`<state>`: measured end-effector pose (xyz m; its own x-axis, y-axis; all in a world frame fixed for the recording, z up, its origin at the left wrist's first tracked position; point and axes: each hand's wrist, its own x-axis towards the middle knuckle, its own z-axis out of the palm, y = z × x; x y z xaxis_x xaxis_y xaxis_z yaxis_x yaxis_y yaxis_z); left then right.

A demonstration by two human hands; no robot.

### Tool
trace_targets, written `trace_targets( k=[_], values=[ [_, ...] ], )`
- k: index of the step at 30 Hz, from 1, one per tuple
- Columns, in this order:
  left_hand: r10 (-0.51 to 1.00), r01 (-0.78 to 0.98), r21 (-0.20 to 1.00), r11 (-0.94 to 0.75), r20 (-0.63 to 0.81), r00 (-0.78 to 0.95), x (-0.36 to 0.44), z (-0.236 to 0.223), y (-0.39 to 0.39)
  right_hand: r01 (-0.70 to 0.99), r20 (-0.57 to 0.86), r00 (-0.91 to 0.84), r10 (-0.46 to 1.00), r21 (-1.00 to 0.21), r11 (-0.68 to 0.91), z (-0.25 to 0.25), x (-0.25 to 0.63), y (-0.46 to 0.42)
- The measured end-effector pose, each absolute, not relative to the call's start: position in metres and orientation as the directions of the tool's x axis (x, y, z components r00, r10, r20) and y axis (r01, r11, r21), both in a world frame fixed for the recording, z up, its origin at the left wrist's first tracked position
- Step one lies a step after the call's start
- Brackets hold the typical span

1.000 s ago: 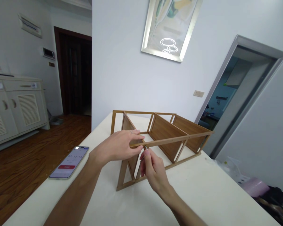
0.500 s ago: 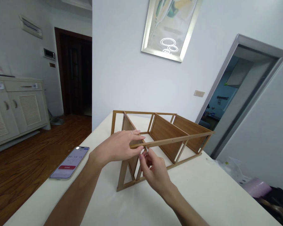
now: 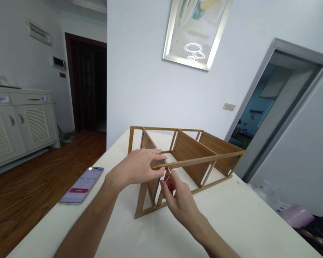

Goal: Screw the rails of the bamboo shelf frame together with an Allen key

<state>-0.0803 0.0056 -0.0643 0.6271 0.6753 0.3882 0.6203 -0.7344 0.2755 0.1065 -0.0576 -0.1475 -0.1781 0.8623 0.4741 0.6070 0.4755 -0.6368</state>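
Observation:
A brown wooden shelf rack (image 3: 193, 162) lies on its side on the white table, its shelf panels standing on edge between the rails. My left hand (image 3: 140, 165) grips the upper near rail close to its left end, fingers over the top and thumb along the near side. Just below that rail, my right hand (image 3: 177, 188) pinches a small silver metal rod, seemingly a hex key (image 3: 169, 171), against the joint beside my left thumb. The fingers partly hide the rod, and its tip at the joint cannot be made out.
A phone (image 3: 82, 185) showing a running timer lies near the left edge of the white table (image 3: 231, 222). Clear plastic (image 3: 270, 195) and a pink roll (image 3: 297, 216) are at the right. Behind the rack stands a wall with a framed picture (image 3: 196, 32).
My right fingers and the metal rod have turned slightly at the joint. The left hand keeps its hold on the rail. The whole view has shifted a little.

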Motion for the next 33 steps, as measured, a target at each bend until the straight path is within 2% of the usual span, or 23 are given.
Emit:
trace_targets(
  k=[5,7,13,20,22,25,28,31,33],
  values=[
    [0.680,0.627,0.273,-0.730,0.384,0.625,-0.081,-0.064,0.005,0.678,0.498,-0.198,0.845,-0.553,0.484,-0.145,0.114,-0.057],
    [0.680,0.627,0.272,-0.730,0.384,0.624,-0.080,-0.063,0.005,0.732,0.509,-0.221,0.832,-0.477,0.486,-0.141,0.119,-0.057],
    [0.676,0.623,0.273,-0.733,0.384,0.628,-0.080,-0.063,0.005,0.899,0.547,-0.274,0.791,-0.146,0.412,-0.127,0.127,-0.062],
    [0.687,0.636,0.272,-0.723,0.381,0.618,-0.080,-0.065,0.006,0.952,0.684,-0.260,0.682,0.063,0.300,-0.128,0.120,-0.058],
    [0.682,0.632,0.268,-0.727,0.384,0.622,-0.080,-0.064,0.005,0.958,0.715,-0.246,0.655,0.076,0.276,-0.130,0.119,-0.057],
    [0.676,0.626,0.267,-0.733,0.386,0.627,-0.080,-0.064,0.004,0.951,0.695,-0.200,0.690,-0.033,0.309,-0.132,0.116,-0.056],
    [0.669,0.618,0.267,-0.740,0.390,0.633,-0.080,-0.065,0.004,0.873,0.581,-0.118,0.806,-0.326,0.363,-0.130,0.109,-0.057],
    [0.664,0.604,0.280,-0.746,0.381,0.643,-0.081,-0.065,0.005,0.601,0.374,-0.011,0.928,-0.739,0.305,-0.131,0.094,-0.057],
    [0.666,0.594,0.302,-0.746,0.366,0.650,-0.083,-0.066,0.006,0.310,0.240,0.036,0.970,-0.925,0.218,-0.133,0.083,-0.057]
  ],
)
